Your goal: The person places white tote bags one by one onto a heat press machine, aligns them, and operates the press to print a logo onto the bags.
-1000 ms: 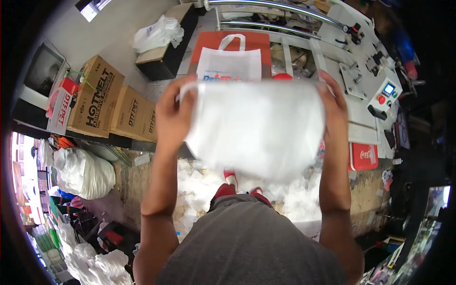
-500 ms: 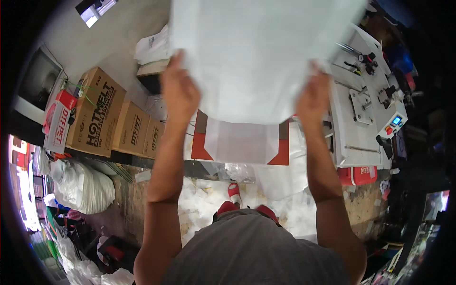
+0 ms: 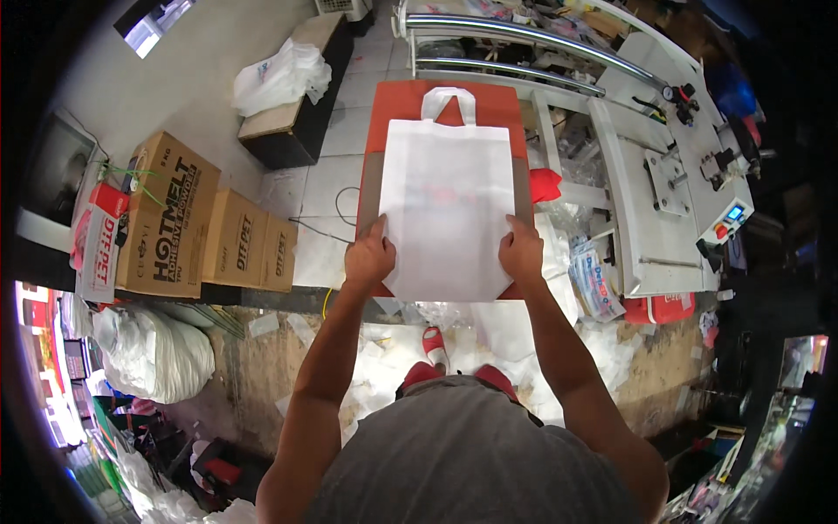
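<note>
Head view, left hand point(image 3: 369, 256), right hand point(image 3: 521, 252) gripping white bag point(image 3: 447, 205)

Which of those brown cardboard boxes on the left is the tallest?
The leftmost box, with bold black lettering on its side, beside the red-and-white sack. The two boxes to its right are lower.

Both bare forearms rise from the lower edge of the view and stretch forward, nearly straight and roughly parallel. The left hand point(image 3: 369, 256) is knuckles up, its fingers curled in a pinch with the thumb pointing forward. The right hand point(image 3: 521, 251) mirrors it, level with the left and well apart, fingers likewise closed in a grip.
</note>
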### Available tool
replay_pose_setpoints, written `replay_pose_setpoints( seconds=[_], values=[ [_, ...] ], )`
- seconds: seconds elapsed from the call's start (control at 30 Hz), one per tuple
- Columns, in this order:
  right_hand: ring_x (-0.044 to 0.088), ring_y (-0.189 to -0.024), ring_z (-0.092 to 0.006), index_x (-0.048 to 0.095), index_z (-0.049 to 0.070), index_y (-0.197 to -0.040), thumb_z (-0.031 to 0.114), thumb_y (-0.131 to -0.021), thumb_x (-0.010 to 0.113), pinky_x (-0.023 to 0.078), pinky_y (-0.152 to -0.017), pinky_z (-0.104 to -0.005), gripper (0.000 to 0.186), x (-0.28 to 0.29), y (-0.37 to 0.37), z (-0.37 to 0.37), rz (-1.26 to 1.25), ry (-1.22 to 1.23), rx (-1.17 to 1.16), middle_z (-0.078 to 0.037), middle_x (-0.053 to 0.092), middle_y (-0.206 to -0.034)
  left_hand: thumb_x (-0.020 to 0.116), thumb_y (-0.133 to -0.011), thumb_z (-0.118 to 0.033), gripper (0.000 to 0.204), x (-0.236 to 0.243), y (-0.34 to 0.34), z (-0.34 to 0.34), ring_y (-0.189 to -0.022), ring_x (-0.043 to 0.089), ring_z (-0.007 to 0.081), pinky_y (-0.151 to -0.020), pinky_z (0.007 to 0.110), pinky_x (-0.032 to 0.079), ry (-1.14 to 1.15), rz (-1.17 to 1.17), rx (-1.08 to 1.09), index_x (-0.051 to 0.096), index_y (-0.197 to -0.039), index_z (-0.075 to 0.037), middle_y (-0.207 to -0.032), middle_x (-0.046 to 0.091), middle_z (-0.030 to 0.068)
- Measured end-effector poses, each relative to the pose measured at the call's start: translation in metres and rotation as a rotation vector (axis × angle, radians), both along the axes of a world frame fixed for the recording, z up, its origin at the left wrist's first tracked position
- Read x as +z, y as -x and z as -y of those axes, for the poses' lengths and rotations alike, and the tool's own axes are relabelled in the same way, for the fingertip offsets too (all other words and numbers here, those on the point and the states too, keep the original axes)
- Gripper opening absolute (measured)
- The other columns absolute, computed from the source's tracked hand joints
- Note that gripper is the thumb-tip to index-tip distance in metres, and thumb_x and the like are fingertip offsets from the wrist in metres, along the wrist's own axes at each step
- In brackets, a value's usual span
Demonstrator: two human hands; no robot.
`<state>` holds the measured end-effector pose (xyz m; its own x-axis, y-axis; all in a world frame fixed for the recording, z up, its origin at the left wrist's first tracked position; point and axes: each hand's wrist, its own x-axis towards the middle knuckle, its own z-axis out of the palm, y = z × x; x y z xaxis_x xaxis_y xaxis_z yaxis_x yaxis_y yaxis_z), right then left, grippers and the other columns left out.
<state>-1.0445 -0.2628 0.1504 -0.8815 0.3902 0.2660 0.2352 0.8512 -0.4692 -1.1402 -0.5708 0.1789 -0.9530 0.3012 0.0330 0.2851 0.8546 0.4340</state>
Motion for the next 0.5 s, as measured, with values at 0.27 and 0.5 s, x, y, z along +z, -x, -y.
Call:
replay_pose_setpoints(
  seconds=[0.27,0.5],
  values=[
    [0.059,-0.095,-0.0324,0.066,0.012,-0.122,0.012,-0.086,0.06,0.045,-0.079,-0.0502,0.036,-0.011,-0.009,-0.001,-0.065,-0.168,-0.024,-0.01,0.063,-0.099,0.06,-0.086,-0.02,0.051,-0.021,-0.006,0.001,-0.09,0.068,0.0398,-0.079,0.052,0.054,-0.069,-0.162,-0.019,0.057,-0.135,-0.008,-0.102,0.067,0.0181],
    [0.06,-0.097,-0.0326,0.066,0.008,-0.115,0.022,-0.088,0.064,0.045,-0.082,-0.0508,0.03,0.002,-0.018,0.004,-0.079,-0.113,-0.115,-0.01,0.066,-0.105,0.066,-0.087,-0.02,0.04,-0.023,-0.017,0.011,-0.088,0.068,0.0371,-0.075,0.047,0.055,-0.241,-0.249,0.044,0.059,-0.124,-0.006,-0.102,0.068,0.0173]
  ],
)
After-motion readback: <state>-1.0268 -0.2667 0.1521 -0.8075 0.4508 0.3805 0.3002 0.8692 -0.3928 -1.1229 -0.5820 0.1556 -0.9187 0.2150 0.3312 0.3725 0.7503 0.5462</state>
